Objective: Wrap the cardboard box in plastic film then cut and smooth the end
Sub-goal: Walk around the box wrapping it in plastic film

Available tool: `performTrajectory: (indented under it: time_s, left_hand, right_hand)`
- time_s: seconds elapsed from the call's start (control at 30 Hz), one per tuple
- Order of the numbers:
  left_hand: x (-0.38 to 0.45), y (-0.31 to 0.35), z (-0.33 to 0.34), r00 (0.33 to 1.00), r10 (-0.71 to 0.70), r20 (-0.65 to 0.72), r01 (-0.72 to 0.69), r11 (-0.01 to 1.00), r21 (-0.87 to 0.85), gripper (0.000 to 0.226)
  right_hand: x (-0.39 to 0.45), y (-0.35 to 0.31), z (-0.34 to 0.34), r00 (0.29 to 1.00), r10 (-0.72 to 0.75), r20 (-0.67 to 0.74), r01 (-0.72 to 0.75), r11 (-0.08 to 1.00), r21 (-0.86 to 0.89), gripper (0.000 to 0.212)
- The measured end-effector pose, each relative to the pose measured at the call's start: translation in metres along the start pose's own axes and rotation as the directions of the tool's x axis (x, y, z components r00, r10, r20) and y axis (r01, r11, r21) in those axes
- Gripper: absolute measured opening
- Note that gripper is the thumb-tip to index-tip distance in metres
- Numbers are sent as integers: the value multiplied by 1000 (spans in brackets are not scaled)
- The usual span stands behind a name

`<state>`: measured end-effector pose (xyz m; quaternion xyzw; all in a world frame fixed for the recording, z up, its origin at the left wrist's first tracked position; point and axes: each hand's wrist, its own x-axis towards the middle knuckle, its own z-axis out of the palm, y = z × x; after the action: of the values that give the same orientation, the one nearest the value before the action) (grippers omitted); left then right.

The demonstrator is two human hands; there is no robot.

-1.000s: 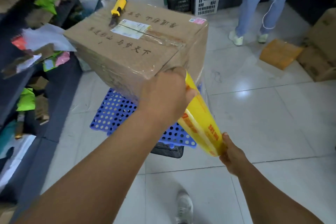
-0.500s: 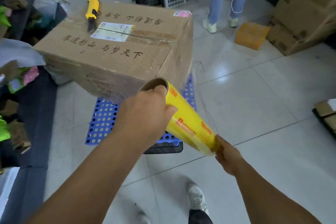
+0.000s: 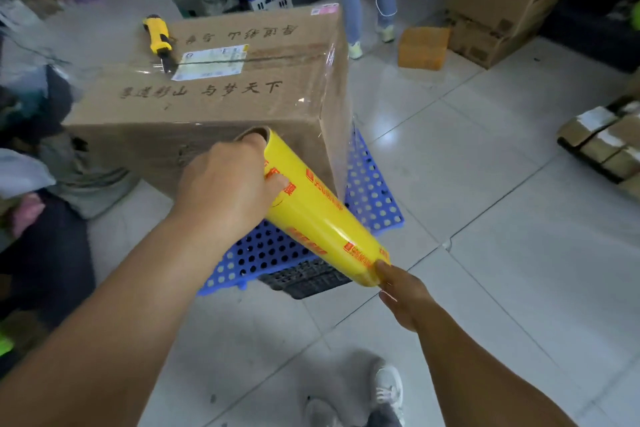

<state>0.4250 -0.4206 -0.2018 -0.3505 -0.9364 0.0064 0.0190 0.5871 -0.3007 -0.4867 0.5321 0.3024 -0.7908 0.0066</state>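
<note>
**Film roll held at the box's near corner**

I see the cardboard box point(image 3: 214, 97) sitting on a blue perforated crate point(image 3: 370, 191), film point(image 3: 337, 135) stretched over its right side. My left hand point(image 3: 225, 191) grips the yellow roll point(image 3: 318, 218)'s upper end, right hand point(image 3: 405, 295) holds the lower. A yellow knife point(image 3: 158, 34) lies on top.

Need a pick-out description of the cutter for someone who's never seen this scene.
Find the big cardboard box on the blue perforated pallet. The utility knife lies on the box's top, at the far left corner beside the shipping label. It is the only loose thing there, yellow and black.
</note>
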Motion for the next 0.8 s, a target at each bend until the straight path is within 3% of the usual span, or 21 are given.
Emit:
performTrajectory:
  time_s: [0.13, 0.27, 0.47, 0.63, 0.8]
  left_hand:
    - [-9, -2, 1, 1000, -12, 8, 11, 999, 41, 41]
    - [-14, -13, 5, 995, 81, 64, -81, 997, 0, 33]
    - [-13, -48, 7, 991, 135, 6, -135, 991, 1, 27]
    - [-9, -96, 16, 986, 168, -4, -168, 986, -24, 34]
    - [-6, -151, 21, 943, 333, 28, -331, 942, -54, 37]
  right_hand:
    - [4, 21, 16, 999, 27, -47, -28, 999, -24, 51]
    - [5, 42, 38, 996, 79, 48, -83, 993, 87, 51]
    - [3, 58, 72, 995, 62, 80, -75, 982, 176, 62]
    - [6, 82, 98, 999, 20, -46, -10, 980, 200, 67]
    - [-7, 121, 139, 995, 2, -96, 29, 949, 314, 57]
